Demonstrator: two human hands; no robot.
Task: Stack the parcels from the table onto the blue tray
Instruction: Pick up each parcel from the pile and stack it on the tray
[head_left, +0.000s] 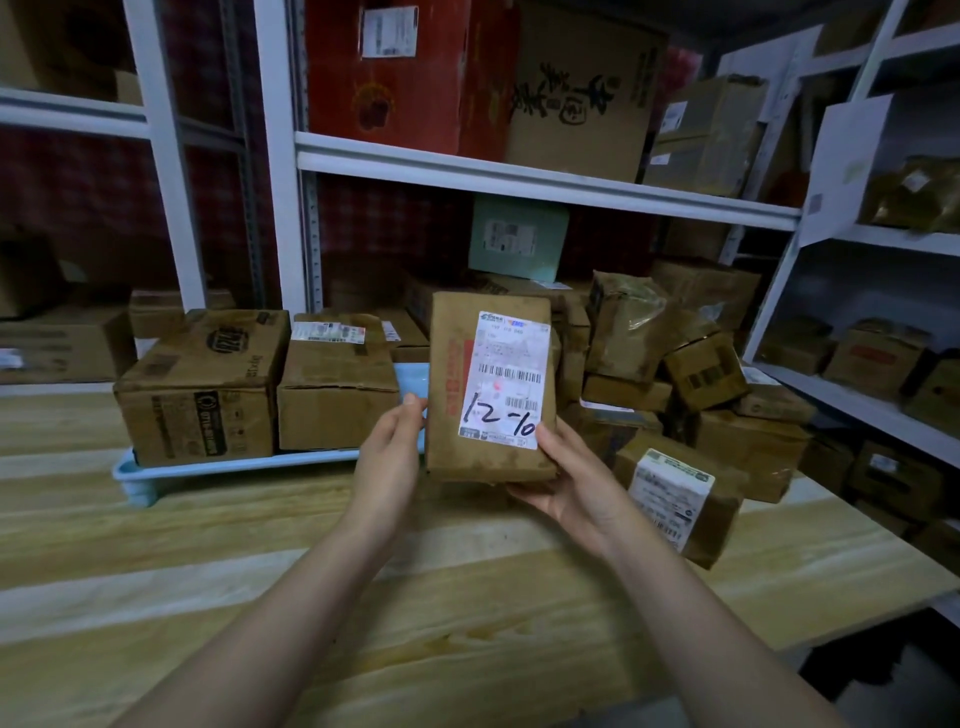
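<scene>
labelled parcel (493, 384) before blue tray (234, 464) with two boxes (202, 384), parcel pile (691, 395) at right

Single head view: looks forward and down across table (467, 597) toward shelves (519, 176), near table edge.

2 bare forearms (291, 597), bare hands: left (387, 462), right (576, 486).
</scene>
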